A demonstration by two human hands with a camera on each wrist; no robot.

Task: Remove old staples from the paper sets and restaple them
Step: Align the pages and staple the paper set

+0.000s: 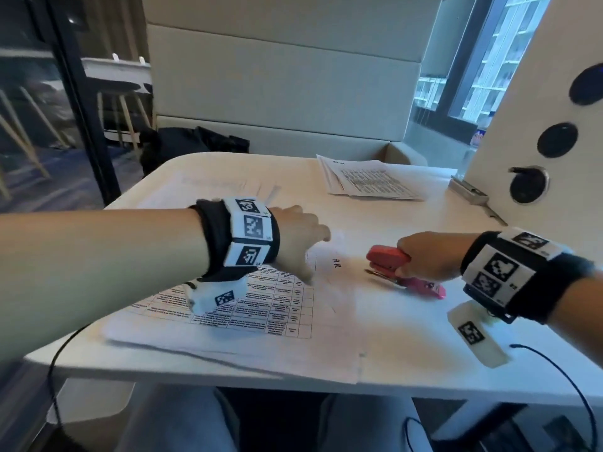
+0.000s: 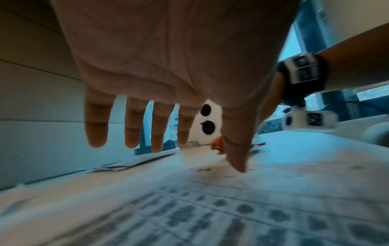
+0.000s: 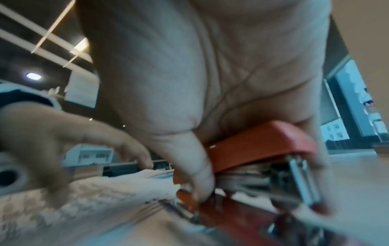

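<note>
Beside the matt printed paper set on the smooth white table, a glossy red plastic stapler shows bright metal.

Two hands, one stapler, two paper sets.

place: office meeting booth | evidence: padded booth walls; white table; printed paper stacks; glass partition

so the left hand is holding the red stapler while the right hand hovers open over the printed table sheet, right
No, the hands are swapped. The head view shows the right hand holding the red stapler, while the left hand hovers open over the printed table sheet.
</note>
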